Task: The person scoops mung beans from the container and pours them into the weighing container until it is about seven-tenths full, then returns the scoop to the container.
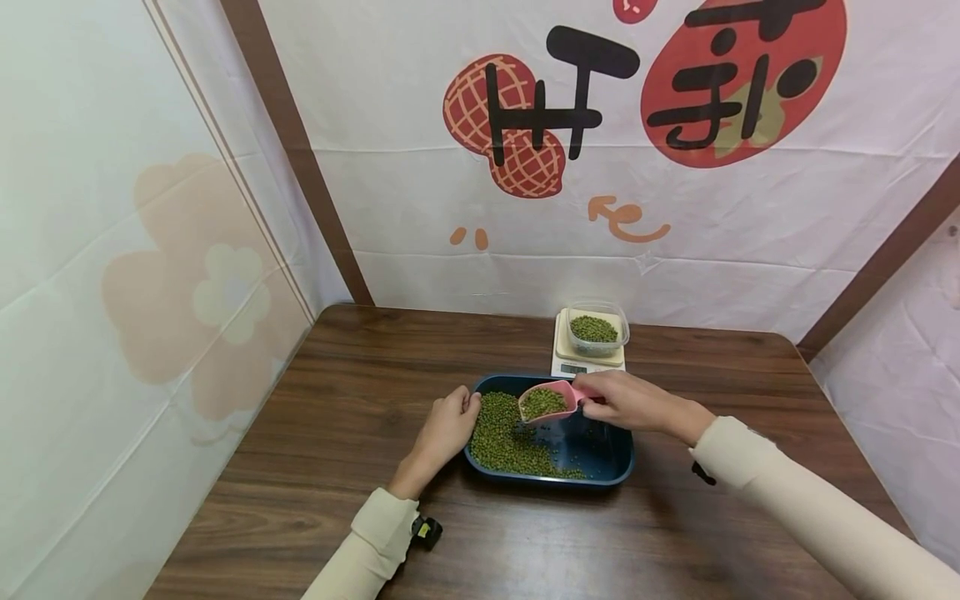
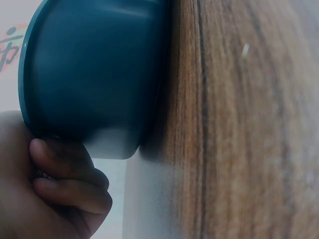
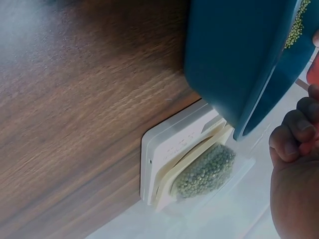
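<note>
Green mung beans (image 1: 501,442) lie heaped toward the left side of a dark blue tray (image 1: 600,481). My left hand (image 1: 450,427) grips the tray's left rim; in the left wrist view its curled fingers (image 2: 75,184) sit at the tray's edge. Above the tray, my right hand (image 1: 626,402) holds a pink scoop (image 1: 570,392) by its handle, and mung beans fill its bowl. Behind the tray stands a white kitchen scale (image 1: 558,363). On it rests a clear plastic container (image 1: 622,333) with mung beans (image 3: 204,172) inside.
Everything stands on a dark wood-grain table (image 1: 360,375). A printed white cloth (image 1: 405,200) hangs behind the table's back edge, with another cloth (image 1: 82,333) along the left. The scale stands close behind the tray's back rim.
</note>
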{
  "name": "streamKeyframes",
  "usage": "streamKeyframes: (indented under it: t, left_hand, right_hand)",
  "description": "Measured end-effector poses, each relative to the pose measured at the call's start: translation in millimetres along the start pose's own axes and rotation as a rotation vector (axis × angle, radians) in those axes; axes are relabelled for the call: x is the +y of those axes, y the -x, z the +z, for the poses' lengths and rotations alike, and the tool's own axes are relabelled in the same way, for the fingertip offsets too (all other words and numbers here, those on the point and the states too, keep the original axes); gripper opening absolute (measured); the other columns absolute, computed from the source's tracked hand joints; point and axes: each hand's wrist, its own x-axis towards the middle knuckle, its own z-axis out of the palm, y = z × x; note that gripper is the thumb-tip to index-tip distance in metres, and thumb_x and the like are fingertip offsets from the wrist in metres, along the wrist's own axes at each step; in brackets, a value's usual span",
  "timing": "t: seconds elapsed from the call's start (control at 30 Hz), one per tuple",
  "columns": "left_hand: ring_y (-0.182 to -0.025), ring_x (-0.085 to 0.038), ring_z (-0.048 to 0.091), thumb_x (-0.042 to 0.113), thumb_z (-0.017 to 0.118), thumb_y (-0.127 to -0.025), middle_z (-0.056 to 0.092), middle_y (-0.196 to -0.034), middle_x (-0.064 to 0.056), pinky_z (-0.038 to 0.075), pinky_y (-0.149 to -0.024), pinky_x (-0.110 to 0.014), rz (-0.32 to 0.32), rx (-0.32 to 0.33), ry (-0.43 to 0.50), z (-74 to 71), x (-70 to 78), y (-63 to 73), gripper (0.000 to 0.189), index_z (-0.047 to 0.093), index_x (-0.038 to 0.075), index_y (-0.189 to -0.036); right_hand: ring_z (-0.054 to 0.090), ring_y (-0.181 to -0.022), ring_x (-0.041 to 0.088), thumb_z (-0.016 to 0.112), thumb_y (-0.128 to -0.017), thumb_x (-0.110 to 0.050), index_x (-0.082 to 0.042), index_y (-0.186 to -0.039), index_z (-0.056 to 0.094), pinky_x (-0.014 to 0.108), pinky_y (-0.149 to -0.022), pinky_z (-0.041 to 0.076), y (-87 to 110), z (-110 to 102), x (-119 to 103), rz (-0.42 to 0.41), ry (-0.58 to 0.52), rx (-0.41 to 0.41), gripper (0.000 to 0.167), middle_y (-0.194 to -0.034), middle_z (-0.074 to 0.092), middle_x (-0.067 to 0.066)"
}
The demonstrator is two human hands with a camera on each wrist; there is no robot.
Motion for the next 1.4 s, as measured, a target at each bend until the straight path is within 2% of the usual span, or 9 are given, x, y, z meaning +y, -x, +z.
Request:
streamKeyframes:
  t: [0.33,0.7,0.97,1.4]
  left_hand:
    - [-0.05,-0.013,0.033,0.03,0.047,-0.115,0.036,-0.062,0.004,0.03,-0.049,-0.026,-0.008,-0.005,0.005,0.1,-0.5,0.7,0.039,0.04,0.015,-0.079]
    - [-0.05,-0.013,0.032,0.03,0.047,-0.115,0.036,-0.062,0.004,0.029,-0.05,-0.026,-0.002,0.002,0.003,0.7,-1.7,1.2,0.039,0.04,0.015,-0.079]
    - [-0.05,-0.013,0.031,0.03,0.047,-0.115,0.035,-0.061,0.004,0.029,-0.049,-0.026,-0.008,0.0,0.002,0.7,-1.5,1.6,0.039,0.04,0.015,-0.08]
    - [-0.05,-0.013,0.032,0.029,0.048,-0.115,0.036,-0.062,0.004,0.03,-0.05,-0.026,-0.005,0.002,-0.008,0.1,2.2,0.5,0.039,0.041,0.015,-0.079]
  right_hand:
    - [0.042,-0.064,0.0,0.065,-0.096,-0.008,-0.022,-0.089,0.055,0.022,-0.062,0.036,6.9,-5.3,3.3,0.057,0.025,0.004,0.018,-0.074,0.044,-0.013]
    - [0.035,-0.062,0.002,0.063,-0.1,-0.007,-0.023,-0.09,0.054,0.023,-0.062,0.033,12.0,-10.8,5.6,0.094,0.003,0.031,0.021,-0.073,0.035,-0.011]
    - [0.034,-0.061,0.0,0.064,-0.098,-0.005,-0.022,-0.087,0.053,0.023,-0.061,0.032,13.1,-13.8,11.2,0.065,0.016,0.068,0.022,-0.072,0.033,-0.013]
    - [0.038,-0.063,0.003,0.064,-0.1,-0.008,-0.017,-0.097,0.06,0.025,-0.061,0.033,15.8,-19.5,18.7,0.112,0.022,0.075,0.011,-0.073,0.037,-0.01]
